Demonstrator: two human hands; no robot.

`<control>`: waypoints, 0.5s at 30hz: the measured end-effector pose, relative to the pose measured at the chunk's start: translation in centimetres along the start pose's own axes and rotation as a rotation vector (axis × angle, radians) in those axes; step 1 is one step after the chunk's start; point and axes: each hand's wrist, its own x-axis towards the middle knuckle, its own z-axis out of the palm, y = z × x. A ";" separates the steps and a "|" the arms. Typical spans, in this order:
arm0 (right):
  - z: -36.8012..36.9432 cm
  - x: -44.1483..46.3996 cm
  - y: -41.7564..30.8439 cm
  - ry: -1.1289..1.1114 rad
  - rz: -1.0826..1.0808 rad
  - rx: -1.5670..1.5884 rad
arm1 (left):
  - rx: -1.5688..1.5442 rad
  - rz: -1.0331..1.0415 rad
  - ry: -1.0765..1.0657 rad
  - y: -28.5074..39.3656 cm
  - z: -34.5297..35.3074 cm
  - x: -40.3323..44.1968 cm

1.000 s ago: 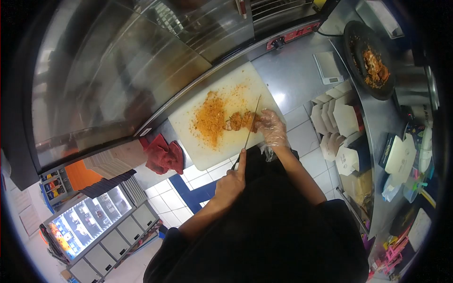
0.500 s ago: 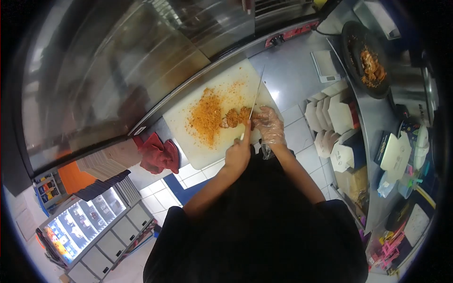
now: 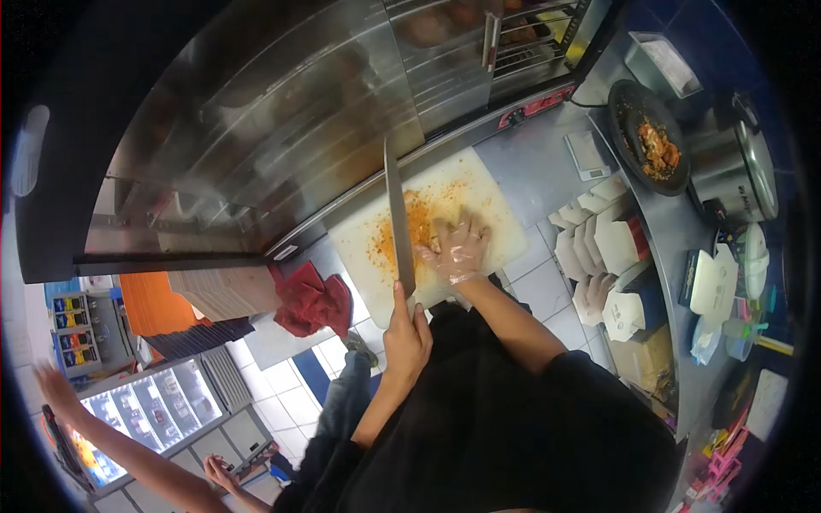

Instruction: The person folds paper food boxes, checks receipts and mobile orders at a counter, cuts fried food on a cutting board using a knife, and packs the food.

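Note:
My left hand [image 3: 407, 340], bare, is closed around the handle of a large knife [image 3: 398, 214]. The blade points up the view, across the left part of the white cutting board [image 3: 505, 235] and past its far edge. My right hand [image 3: 462, 248], in a clear plastic glove, lies palm down on the board with its fingers spread, to the right of the blade. Orange crumbs [image 3: 419, 218] are scattered between the blade and the glove. Whatever lies under the right palm is hidden.
Red cloths [image 3: 312, 299] lie left of the board. A scale [image 3: 587, 156], white boxes [image 3: 611, 239], a dark pan with food [image 3: 658, 150] and a metal pot [image 3: 735, 175] are at right. A co-worker's arm [image 3: 141, 453] reaches in at lower left; a jeans leg [image 3: 342, 398] shows nearby.
My left hand has moved the knife leftward, away from the breaded pieces. My right hand has gone from curled beside the food to spread flat. A co-worker's arms and a leg have appeared at lower left.

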 end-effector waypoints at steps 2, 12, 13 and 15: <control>2.5 -0.4 0.4 -0.016 -0.042 -0.010 | -0.011 0.088 0.064 -0.7 -0.3 -0.5; 3.5 2.1 3.5 0.212 -0.106 0.485 | -0.031 -0.137 -0.236 -3.5 0.1 -2.7; 2.9 3.1 3.2 0.180 0.090 0.712 | 0.059 -0.056 -0.212 -4.3 0.8 -2.6; 1.3 4.8 3.6 0.075 0.208 1.091 | 0.159 0.042 -0.177 -5.1 1.7 -2.2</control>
